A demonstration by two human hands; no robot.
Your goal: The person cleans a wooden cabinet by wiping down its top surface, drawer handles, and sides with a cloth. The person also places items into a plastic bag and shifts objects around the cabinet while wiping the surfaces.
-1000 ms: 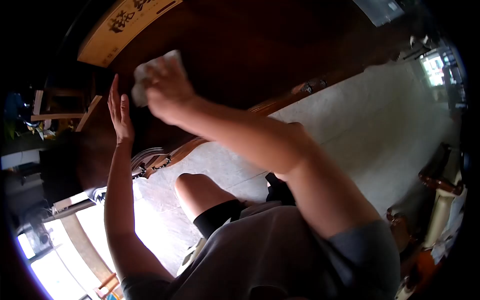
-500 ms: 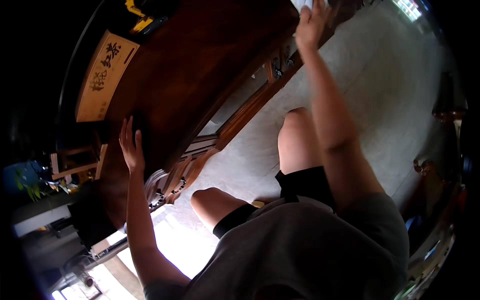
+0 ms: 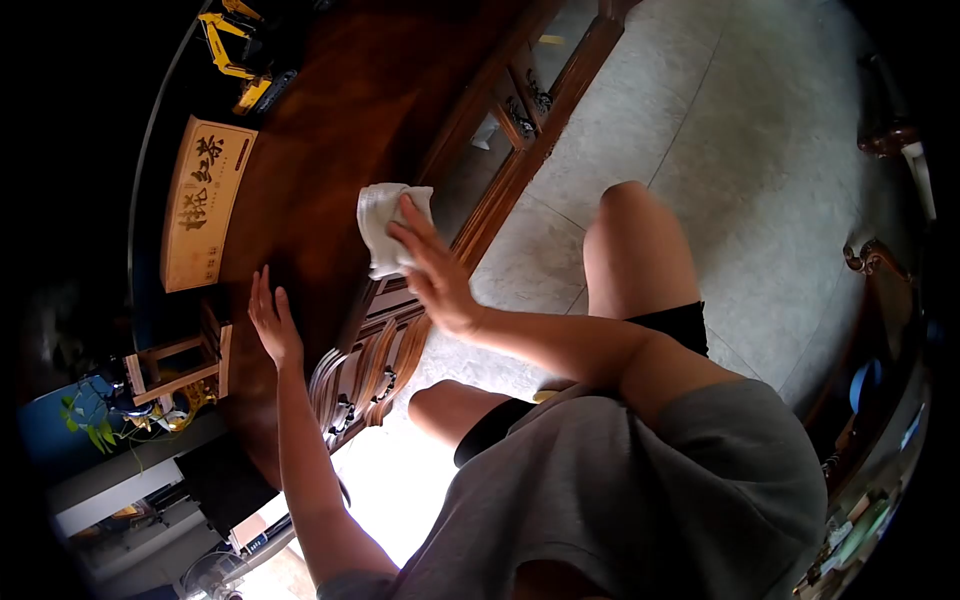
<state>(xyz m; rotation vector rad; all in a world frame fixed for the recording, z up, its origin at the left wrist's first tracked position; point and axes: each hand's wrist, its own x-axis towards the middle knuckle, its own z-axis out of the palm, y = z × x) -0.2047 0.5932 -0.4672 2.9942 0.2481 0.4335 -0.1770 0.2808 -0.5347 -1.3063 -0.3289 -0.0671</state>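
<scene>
The right hand point(image 3: 440, 285) hides part of the white cloth point(image 3: 382, 228) toward ten o'clock, the fine print on the box point(image 3: 207, 205) farther out there is unreadably small, the cabinet point(image 3: 320, 150) runs off the top edge at twelve, and clutter point(image 3: 860, 535) at four is blurred.

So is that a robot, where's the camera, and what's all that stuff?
No robot: a person wears the camera on their head, looking forward and down. Their bare right hand holds a folded white cloth under its fingers, at the front edge of a shiny, dark brown wooden cabinet. Their bare left hand is empty, over the cabinet's top. Along the far side are a long tan box with dark writing, a yellow-and-black digger and a small light-brown wooden frame.
</scene>
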